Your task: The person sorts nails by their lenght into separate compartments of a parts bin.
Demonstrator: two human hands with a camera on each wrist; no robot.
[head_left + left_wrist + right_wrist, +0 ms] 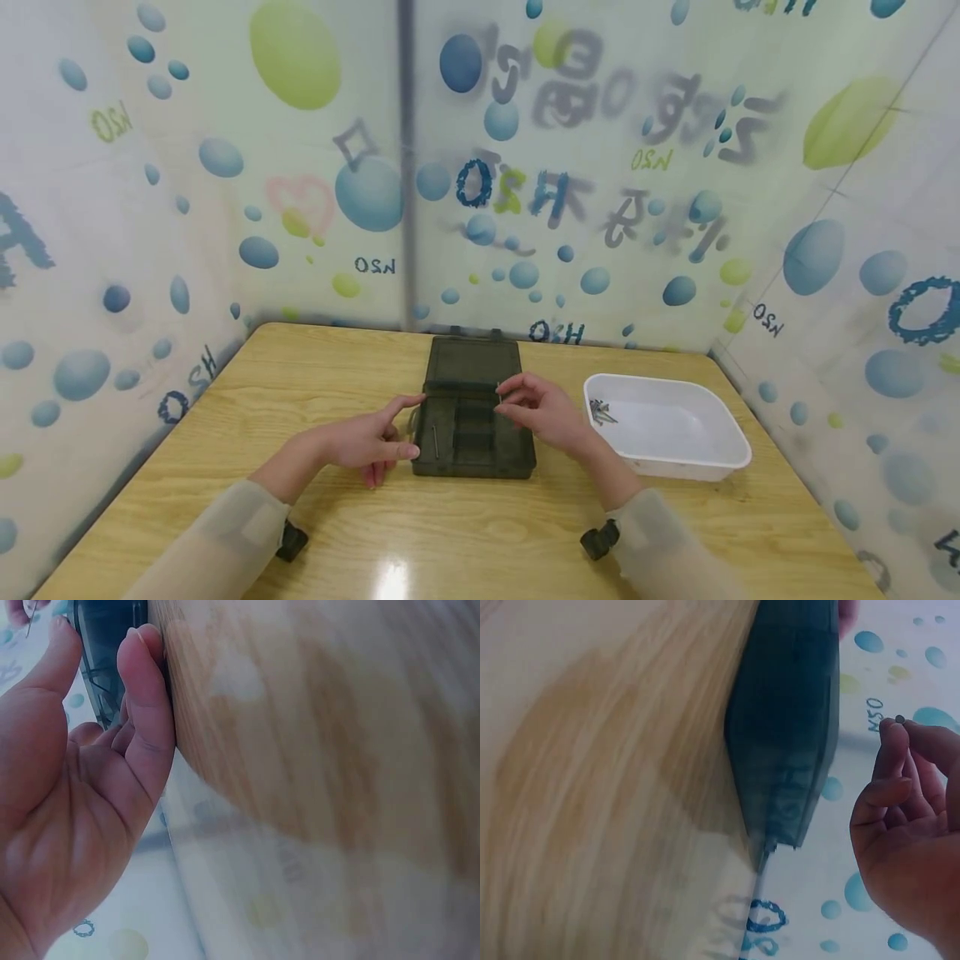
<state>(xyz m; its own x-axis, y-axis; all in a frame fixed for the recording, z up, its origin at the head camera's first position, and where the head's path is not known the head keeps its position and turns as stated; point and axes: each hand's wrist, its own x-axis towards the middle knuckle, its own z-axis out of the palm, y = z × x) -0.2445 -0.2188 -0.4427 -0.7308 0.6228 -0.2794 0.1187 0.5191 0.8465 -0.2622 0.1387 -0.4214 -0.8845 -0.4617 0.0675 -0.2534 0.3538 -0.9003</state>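
Dark plastic storage case (422, 462), one, lid (472, 360) laid back toward the wall; interior partitioned. Long screw (436, 442), one, lying in the leftmost compartment. Second screw (499, 393), one, upright above the case's back right part; possibly a nail, the view being too small to settle it.

Right hand (543, 410): thumb and fingertips pinching the second screw. Left hand (365, 442): index and thumb spread, resting against the case's left edge, nothing gripped.

Step in hand, as judged: sorting fasteners into the case. Next move seems to call for steadying the case and lowering the pinched screw into a compartment, clear of the dividers.

White plastic tray (675, 467), right of the case, a small heap of screws (600, 412) at its left end. Surface: yellowish wood-grain table (480, 533), glossy, one bright reflection near the front. Room: pale curtains (555, 275) on three sides, printed with blue and green bubbles and mirrored lettering.
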